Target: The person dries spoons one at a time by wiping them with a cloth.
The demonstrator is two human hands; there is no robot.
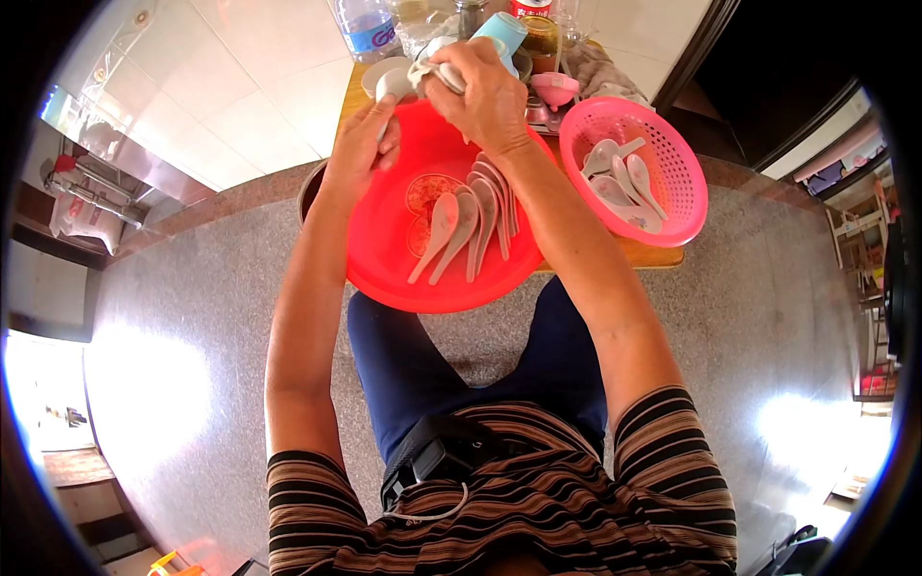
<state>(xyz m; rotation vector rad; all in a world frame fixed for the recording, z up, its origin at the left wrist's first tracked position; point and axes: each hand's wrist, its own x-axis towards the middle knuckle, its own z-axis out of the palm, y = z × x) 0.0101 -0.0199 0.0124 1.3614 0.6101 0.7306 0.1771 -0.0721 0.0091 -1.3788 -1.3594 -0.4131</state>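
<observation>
My left hand (361, 144) is closed around the handle of a white soup spoon (393, 84), its bowl pointing up above the far rim of a red plastic basin (384, 286). Close beside it, my right hand (485, 96) is closed on a crumpled whitish cloth (420, 71); the fingers hide part of it. Inside the basin, several white soup spoons (485, 216) lean in an overlapping row toward the right side. To the right stands a pink colander (688, 182) with several patterned soup spoons (624, 187) in it.
The basin and colander rest on a wooden table (663, 255). Crowded at its back are a plastic bottle (370, 34), a light blue cup (503, 32), a glass jar (543, 43) and a small pink funnel-like piece (555, 88). A tiled wall (230, 86) rises behind.
</observation>
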